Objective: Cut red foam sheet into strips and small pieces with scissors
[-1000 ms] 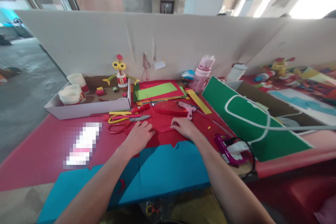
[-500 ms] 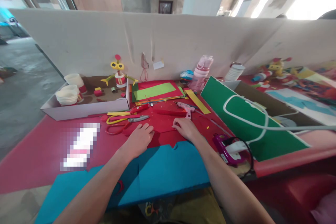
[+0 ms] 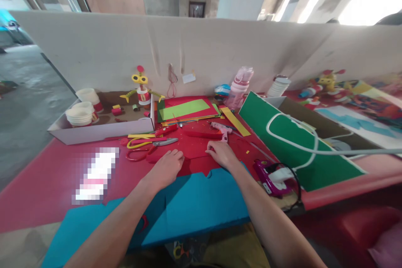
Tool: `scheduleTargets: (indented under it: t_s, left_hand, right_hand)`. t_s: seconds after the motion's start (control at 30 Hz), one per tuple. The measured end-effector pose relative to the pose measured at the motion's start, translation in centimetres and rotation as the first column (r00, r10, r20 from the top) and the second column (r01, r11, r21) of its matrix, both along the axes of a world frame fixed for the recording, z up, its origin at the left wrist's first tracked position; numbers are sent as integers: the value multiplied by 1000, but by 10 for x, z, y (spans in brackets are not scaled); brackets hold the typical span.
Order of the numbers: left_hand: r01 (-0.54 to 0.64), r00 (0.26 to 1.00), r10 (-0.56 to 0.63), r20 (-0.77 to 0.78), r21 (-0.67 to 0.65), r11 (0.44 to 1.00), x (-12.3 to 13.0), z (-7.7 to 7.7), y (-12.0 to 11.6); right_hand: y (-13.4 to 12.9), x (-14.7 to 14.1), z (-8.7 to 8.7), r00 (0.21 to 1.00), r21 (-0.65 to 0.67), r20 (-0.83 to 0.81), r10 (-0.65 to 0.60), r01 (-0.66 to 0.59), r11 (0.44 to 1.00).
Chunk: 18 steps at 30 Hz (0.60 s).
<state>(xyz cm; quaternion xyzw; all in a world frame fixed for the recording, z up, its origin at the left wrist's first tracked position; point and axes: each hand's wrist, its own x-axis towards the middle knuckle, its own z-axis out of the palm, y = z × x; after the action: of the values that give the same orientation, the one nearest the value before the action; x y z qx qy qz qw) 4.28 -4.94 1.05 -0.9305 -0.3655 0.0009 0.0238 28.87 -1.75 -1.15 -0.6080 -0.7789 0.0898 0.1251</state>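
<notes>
Both hands rest on a red sheet (image 3: 196, 153) that lies at the middle of the table. My left hand (image 3: 169, 166) is at its left part, fingers bent and pressed together on the red material. At its right part is my right hand (image 3: 220, 153), its fingers closed at the sheet's edge. Behind my left hand are scissors (image 3: 138, 154) with red handles and a yellow-handled pair. A pink glue gun (image 3: 223, 129) lies just beyond my right hand, beside a long red piece (image 3: 202, 134). A blue sheet (image 3: 201, 201) spreads under my forearms.
A cardboard tray (image 3: 103, 131) with paper cups stands at the left back, near a yellow-eyed figure (image 3: 143, 94). Coloured sheets (image 3: 185, 109) are stacked behind. To the right are a purple power strip (image 3: 270, 180), white cable and green board (image 3: 292, 146). A pink bottle (image 3: 239, 88) stands at the back.
</notes>
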Motion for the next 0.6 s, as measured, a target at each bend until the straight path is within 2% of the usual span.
scheduleTargets:
  t_s: [0.23,0.37,0.6]
  left_hand:
    - [16,1000,-16,8,13,1000,2,-5,1]
    - [18,1000,-17,-14,32,999,2,-5,1]
    - [30,999,-29,-13,62,998,1,-8,3]
  right_hand:
    - [-2,0,1,1000,2,-23,-4,4,1000]
    - [-5,4,1,999,11,-11,-50,50,999]
    - [-11,12,5,976,83,153,-152,141,987]
